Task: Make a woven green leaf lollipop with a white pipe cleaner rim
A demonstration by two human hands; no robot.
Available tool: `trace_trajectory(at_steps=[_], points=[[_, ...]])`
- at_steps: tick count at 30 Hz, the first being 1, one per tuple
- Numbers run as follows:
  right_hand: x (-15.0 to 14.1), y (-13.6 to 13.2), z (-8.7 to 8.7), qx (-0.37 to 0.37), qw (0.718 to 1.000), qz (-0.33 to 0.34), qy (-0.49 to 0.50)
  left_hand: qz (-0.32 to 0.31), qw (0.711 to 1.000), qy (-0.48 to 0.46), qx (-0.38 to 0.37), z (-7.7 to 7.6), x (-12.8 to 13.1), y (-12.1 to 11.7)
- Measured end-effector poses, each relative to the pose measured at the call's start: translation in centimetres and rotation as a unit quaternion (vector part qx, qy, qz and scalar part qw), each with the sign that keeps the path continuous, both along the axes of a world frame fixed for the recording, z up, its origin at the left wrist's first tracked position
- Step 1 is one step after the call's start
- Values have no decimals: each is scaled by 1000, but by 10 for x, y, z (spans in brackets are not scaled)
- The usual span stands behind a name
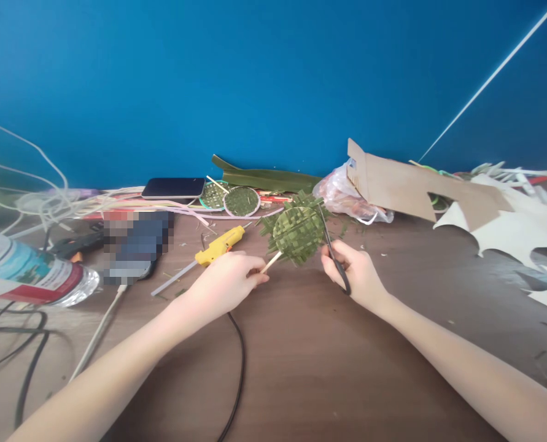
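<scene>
My left hand (236, 273) pinches the thin wooden stick of a small woven-leaf fan (298, 230). The fan's green strips are plaited around a round shape, with ragged ends sticking out past its edge. In my right hand (353, 270) is a pair of scissors (329, 236), its dark handle against my fingers and its blades pointing up along the fan's right edge. Whether the blades are cutting a strip I cannot tell. A yellow glue gun (220, 245) lies just behind my left hand. Two round woven fans with edging, one of them a finished-looking disc (242, 201), rest farther back.
Green leaf pieces (273, 179) lie along the blue wall. At left are a plastic bottle (34, 270), a phone (137, 245), another dark phone (173, 188) and cables. A plastic bag (342, 193), cut cardboard (402, 184) and white cut-out sheets (508, 215) lie right.
</scene>
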State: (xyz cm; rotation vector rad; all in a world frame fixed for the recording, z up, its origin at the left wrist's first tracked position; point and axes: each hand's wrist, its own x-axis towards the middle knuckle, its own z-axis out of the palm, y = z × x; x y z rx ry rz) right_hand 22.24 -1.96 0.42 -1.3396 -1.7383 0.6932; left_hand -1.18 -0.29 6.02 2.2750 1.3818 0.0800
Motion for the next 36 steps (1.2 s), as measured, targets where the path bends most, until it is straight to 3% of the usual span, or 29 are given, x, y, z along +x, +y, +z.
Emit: trace_trajectory(at_steps=[6,17,27,36], points=[[-1,-2,3,-1,1000,4,-5,-35,999,29,15,5,-6,4],[0,-1,0,29,999,6,-40,-23,999,39,11,2,-10,9],[-1,-1,-2,-13,1000,7,-12,-15,997,69,5,9,-11,8],[-2,-2,1,1,1000,-7,-26,-44,998,14,-38,11,-18,11]])
